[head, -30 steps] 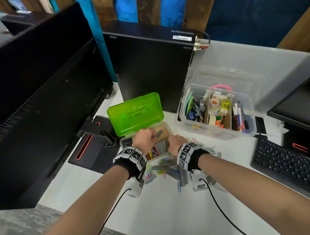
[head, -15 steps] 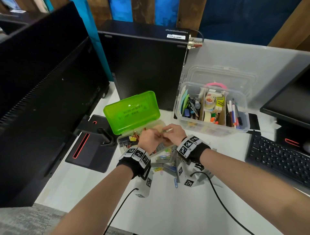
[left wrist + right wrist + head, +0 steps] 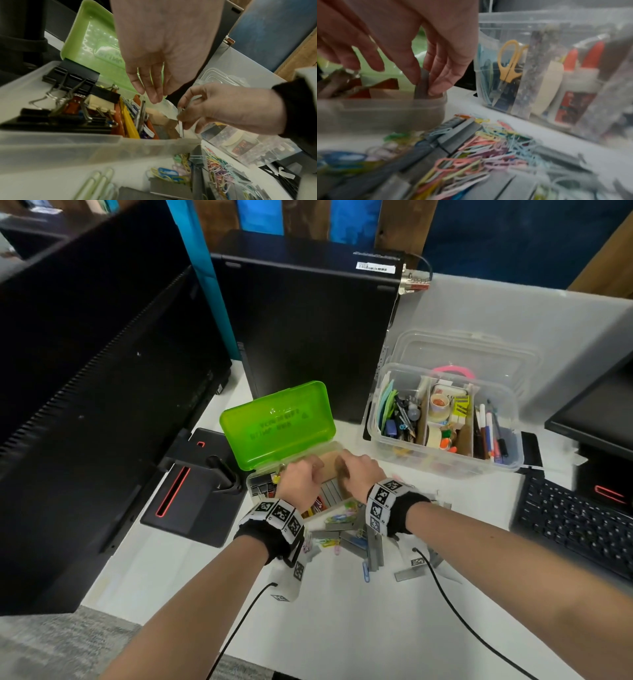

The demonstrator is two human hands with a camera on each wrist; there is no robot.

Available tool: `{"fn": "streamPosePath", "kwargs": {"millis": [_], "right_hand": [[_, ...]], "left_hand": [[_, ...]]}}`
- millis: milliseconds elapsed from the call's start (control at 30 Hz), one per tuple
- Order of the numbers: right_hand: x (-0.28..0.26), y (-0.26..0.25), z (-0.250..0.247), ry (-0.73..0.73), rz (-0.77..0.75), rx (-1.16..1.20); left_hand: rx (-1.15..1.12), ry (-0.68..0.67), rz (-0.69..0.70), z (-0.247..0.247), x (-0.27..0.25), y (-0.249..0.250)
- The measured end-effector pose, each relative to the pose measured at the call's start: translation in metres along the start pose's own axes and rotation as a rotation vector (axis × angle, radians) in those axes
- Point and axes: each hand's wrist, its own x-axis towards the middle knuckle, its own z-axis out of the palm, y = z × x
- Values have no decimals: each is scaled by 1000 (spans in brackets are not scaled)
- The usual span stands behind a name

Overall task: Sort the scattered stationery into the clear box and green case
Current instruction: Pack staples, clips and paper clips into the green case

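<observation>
The green case (image 3: 277,422) stands open on the white desk, its clear base (image 3: 68,148) holding binder clips (image 3: 68,81) and coloured clips. My right hand (image 3: 426,86) pinches a grey staple strip (image 3: 421,82) upright inside the base's right end. The strip (image 3: 181,125) also shows in the left wrist view. My left hand (image 3: 150,93) hovers over the middle of the base, fingers hanging relaxed and holding nothing. Both hands (image 3: 317,465) are over the case in the head view. Loose staple strips and paper clips (image 3: 349,537) lie in front of it. The clear box (image 3: 507,419) stands to the right.
A black computer tower (image 3: 308,330) stands behind the case, with a monitor (image 3: 85,388) and its base (image 3: 191,501) on the left. A keyboard (image 3: 579,522) and second monitor sit at the right. Scissors (image 3: 510,60) and glue bottles (image 3: 583,75) fill the clear box.
The hands met above the case, then drew apart. My right hand now has the grey strip lowered into the base's right end; my left hand is empty.
</observation>
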Motion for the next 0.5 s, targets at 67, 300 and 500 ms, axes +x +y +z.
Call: {"fn": "streamPosePath", "kwargs": {"millis": [67, 300, 500], "right_hand": [[1, -2, 1, -35, -17, -95], [1, -10, 5, -99, -58, -267], [1, -7, 3, -150, -36, -248]], "left_hand": [[8, -13, 13, 1, 1, -2], [36, -32, 38, 5, 3, -6], [58, -55, 51, 4, 5, -10]]}}
